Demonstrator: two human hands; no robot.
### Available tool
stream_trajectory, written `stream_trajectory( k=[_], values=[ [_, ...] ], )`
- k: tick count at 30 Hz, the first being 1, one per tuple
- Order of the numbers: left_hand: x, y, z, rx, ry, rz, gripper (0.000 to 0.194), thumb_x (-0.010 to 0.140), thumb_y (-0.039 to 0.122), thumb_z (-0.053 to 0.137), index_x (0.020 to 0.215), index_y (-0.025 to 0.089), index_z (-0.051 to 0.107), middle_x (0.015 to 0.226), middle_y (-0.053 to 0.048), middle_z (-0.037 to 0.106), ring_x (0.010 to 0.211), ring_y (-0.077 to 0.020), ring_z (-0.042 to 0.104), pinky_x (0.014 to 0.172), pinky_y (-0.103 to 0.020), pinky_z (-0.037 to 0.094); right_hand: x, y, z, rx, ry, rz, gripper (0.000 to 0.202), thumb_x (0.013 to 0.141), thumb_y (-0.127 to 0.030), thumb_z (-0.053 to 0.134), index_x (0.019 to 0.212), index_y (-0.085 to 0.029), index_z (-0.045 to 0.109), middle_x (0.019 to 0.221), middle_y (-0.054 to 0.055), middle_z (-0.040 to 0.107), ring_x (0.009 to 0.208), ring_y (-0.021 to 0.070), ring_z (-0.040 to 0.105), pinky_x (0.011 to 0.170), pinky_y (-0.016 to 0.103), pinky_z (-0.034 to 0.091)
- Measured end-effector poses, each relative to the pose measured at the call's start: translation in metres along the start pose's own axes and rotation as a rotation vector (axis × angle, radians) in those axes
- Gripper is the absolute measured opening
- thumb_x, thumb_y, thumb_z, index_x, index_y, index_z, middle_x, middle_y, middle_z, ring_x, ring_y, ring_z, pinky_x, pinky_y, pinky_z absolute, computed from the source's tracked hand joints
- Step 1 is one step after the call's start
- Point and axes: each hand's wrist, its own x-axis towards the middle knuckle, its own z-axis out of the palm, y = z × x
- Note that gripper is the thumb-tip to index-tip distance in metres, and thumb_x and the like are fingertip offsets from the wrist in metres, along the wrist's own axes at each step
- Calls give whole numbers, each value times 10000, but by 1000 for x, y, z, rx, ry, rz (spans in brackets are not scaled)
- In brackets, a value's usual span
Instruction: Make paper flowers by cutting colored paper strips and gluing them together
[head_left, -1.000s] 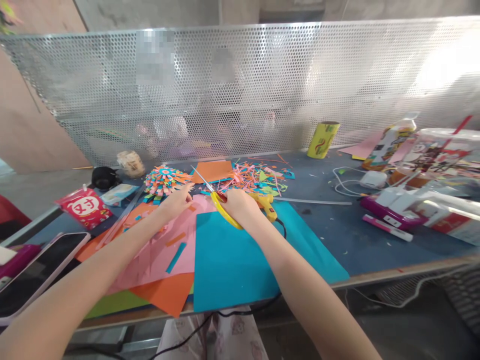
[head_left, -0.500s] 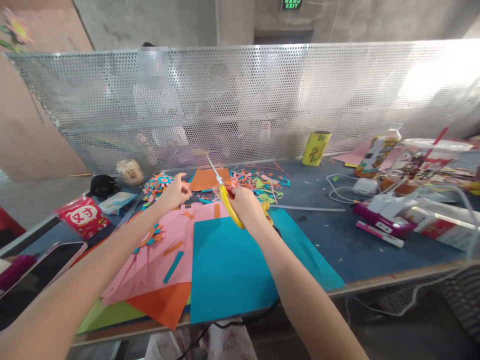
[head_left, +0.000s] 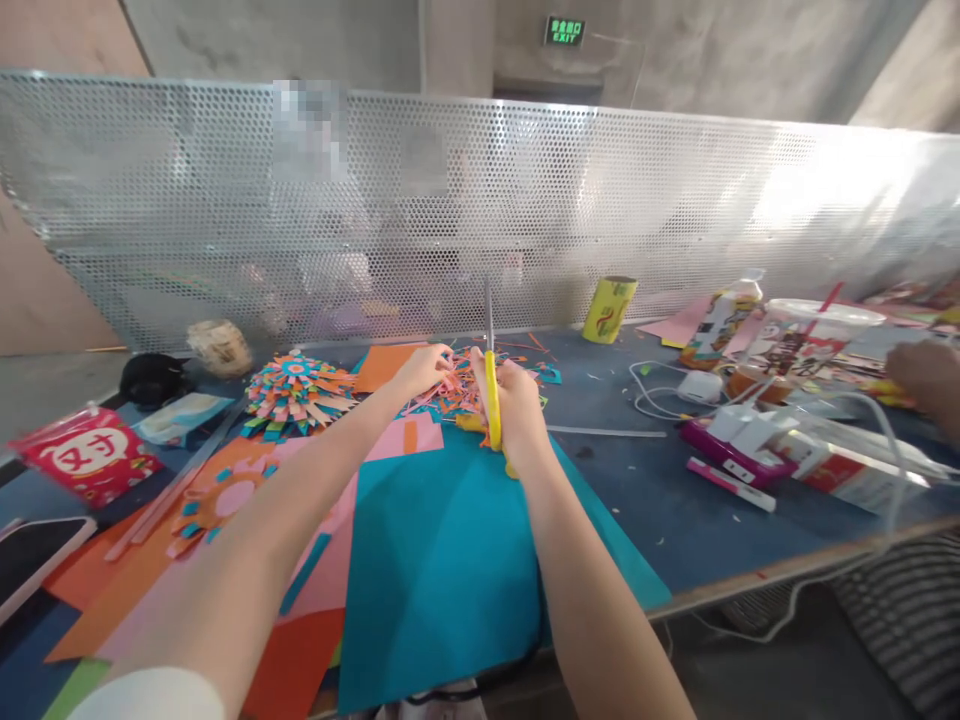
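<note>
My right hand grips the yellow handles of scissors, whose blades point up and away. Just left of it, my left hand has its fingers bent together at a heap of shredded paper; whatever lies between the fingertips is too small to make out. Below both hands lies a large blue sheet. A fringed paper flower stands to the left, and a flatter orange and pink one is partly covered by my left forearm.
A yellow roll, a bottle, a drink cup and a purple power strip stand to the right. Another person's hand is at the far right. A perforated metal screen runs behind the table.
My left hand has moved right to the paper scraps, beside my right hand. The scissors have turned from leaning left to nearly upright. The view has shifted, and another person's hand shows at right.
</note>
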Motion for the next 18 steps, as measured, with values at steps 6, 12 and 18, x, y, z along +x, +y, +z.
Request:
stream_trajectory(
  k=[6,12,18],
  values=[
    [-48,-19,-50,124,51,-62,389,734,56,439,1100,145,536,1096,-89,643,1060,-199,575,935,-324,415,-9,-21,8,-129,-127,17,566,829,-617,347,897,-160,674,914,154,690,855,266,652,654,294,455],
    [-136,-32,-122,225,89,-251,272,800,178,431,1035,156,567,874,-72,683,830,-216,633,779,-353,477,-27,-34,45,-268,-300,-100,483,805,-533,445,988,-141,659,979,173,679,937,274,640,741,316,467],
    [-199,6,-116,122,-111,-299,304,782,317,548,1060,200,581,994,-45,690,904,-205,637,807,-315,470,-44,-41,67,-242,-364,-211,400,760,-450,539,1004,-144,618,959,123,691,884,239,657,675,264,466]
  ],
)
